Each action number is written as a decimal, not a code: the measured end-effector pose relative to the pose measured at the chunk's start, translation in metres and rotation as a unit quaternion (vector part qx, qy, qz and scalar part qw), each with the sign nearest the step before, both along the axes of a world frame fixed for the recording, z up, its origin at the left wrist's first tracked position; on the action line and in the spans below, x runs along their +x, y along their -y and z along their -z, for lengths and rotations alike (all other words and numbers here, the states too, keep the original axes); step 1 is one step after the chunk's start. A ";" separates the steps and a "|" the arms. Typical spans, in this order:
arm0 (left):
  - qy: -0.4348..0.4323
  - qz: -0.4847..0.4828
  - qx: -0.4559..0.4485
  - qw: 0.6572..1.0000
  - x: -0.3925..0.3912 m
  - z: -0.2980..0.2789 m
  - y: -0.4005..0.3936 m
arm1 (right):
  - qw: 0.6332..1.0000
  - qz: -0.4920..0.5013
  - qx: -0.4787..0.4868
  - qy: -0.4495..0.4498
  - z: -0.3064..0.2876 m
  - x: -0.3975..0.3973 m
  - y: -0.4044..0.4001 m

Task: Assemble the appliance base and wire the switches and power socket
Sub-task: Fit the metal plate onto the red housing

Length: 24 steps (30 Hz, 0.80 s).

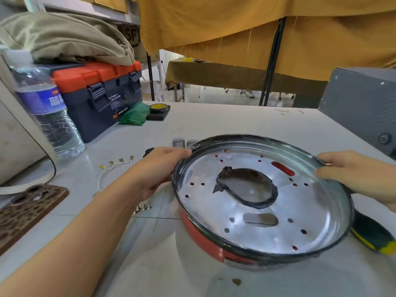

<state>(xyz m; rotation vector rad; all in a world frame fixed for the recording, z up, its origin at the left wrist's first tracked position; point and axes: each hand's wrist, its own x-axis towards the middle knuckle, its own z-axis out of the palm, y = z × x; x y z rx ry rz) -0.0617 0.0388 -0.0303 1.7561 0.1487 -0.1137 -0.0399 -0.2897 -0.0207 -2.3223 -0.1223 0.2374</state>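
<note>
free: bare table (246, 118) at 12 past the base (263, 200) | blocked 9-10: water bottle (48, 110), toolbox (100, 97) | 2: grey box (362, 103) | 8: wires (111, 168), phone case (27, 209) | 4: screwdriver handle (372, 236)

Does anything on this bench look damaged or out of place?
Yes. The silver metal plate in the round red appliance base has black tape ragged around its central hole, one torn flap sticking out. A small brown stain marks the white table.

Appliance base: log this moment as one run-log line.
left hand: holds base rim | right hand: holds opposite rim | appliance base: tilted | wires: loose on table
</note>
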 end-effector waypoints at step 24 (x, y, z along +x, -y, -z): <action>0.058 0.023 0.126 0.990 -0.002 -0.010 -0.014 | 0.996 0.037 0.051 0.061 -0.009 -0.015 -0.015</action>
